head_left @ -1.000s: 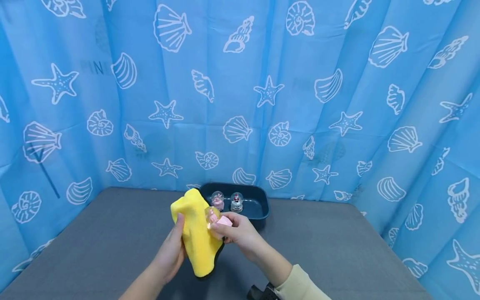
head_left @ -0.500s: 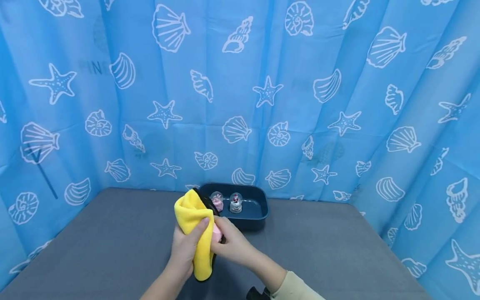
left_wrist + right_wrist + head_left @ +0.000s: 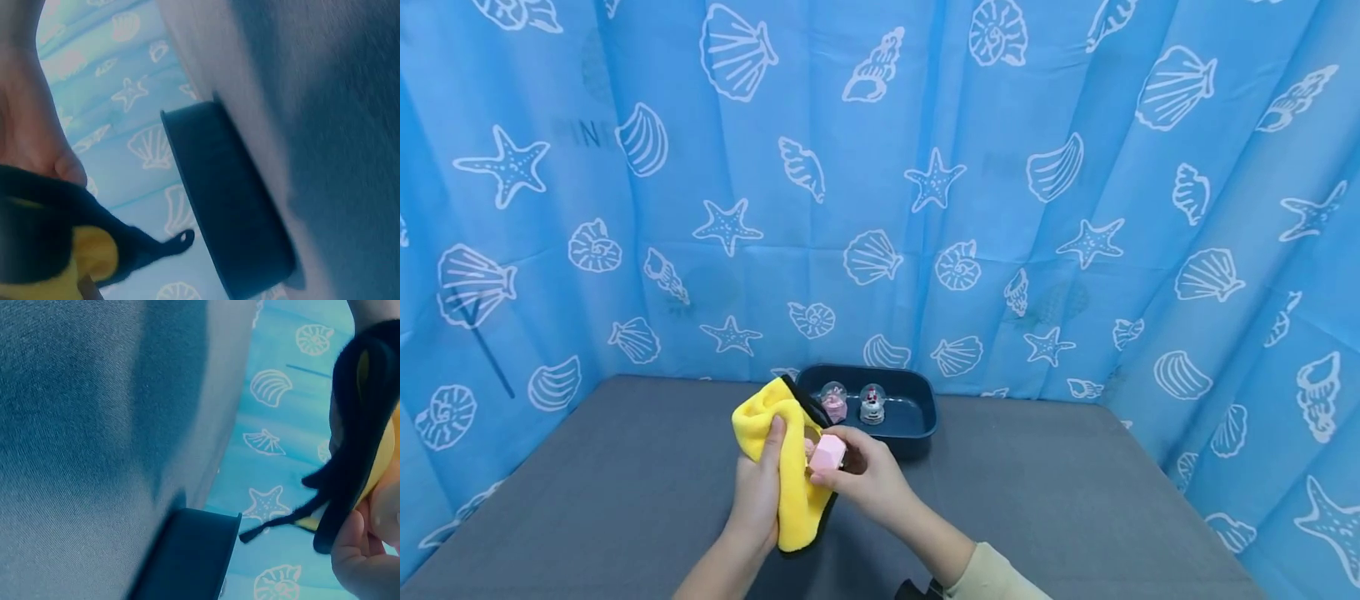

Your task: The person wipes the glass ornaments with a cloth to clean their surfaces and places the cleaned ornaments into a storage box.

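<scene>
My left hand (image 3: 756, 492) grips a yellow cloth (image 3: 801, 504) with a dark backing, thumb pressed over its folded top. Between the fingers of my right hand (image 3: 880, 483) is a small snow globe (image 3: 829, 454), pinched by its faceted pink base. Its globe end points into the fold of the cloth and is partly covered. In the left wrist view the dark side of the cloth (image 3: 37, 187) hangs below the left hand, with a loop tag sticking out. The right wrist view has the cloth (image 3: 362, 437) above the right hand's fingers (image 3: 356, 550).
Just behind the hands stands a dark blue tray (image 3: 917, 417) on the grey tabletop (image 3: 1037, 500). Inside it are a pink-based snow globe (image 3: 833, 404) and a white-based snow globe (image 3: 872, 406). A blue shell-print curtain (image 3: 925, 208) hangs behind the table.
The cloth went from spread behind the snow globe to folded over it. Since half a second ago both hands shifted slightly left, and more of the pink base shows.
</scene>
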The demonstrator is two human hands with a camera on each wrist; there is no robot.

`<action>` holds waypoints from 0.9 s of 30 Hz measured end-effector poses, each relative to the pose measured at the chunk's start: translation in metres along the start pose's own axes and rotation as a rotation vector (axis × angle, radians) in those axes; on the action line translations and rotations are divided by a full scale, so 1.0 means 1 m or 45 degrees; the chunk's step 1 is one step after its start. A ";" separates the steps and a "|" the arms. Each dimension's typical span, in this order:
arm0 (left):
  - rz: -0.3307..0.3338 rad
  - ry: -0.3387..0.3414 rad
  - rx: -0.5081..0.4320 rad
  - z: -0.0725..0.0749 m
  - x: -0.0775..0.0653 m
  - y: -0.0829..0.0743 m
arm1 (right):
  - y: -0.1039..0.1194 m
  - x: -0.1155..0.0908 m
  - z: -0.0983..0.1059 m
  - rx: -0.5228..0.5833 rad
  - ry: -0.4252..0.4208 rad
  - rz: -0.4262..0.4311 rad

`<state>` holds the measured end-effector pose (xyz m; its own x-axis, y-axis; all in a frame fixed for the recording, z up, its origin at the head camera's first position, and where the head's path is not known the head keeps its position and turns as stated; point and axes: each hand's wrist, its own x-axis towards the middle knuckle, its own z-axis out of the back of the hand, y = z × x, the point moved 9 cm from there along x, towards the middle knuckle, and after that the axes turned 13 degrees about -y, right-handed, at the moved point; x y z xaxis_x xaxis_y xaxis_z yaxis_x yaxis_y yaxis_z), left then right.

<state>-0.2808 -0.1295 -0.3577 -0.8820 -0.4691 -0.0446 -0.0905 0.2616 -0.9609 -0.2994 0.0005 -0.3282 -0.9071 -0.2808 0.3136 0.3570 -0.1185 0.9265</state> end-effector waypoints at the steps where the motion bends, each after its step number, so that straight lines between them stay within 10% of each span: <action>1: 0.005 -0.008 0.021 0.003 0.002 0.000 | 0.000 0.000 0.001 0.014 0.008 -0.003; 9: 0.128 -0.033 0.081 0.019 0.010 0.003 | 0.013 0.002 0.014 -0.026 0.025 0.101; 20: 0.129 0.299 0.021 -0.011 -0.006 0.006 | 0.029 -0.001 0.019 -0.277 -0.140 0.527; 27: 0.089 0.120 -0.018 -0.009 -0.003 0.015 | 0.026 -0.004 0.008 -0.314 -0.131 0.583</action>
<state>-0.2842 -0.1166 -0.3698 -0.9259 -0.3679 -0.0852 -0.0329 0.3033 -0.9523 -0.2880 0.0061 -0.3036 -0.6587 -0.2629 0.7050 0.7524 -0.2294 0.6175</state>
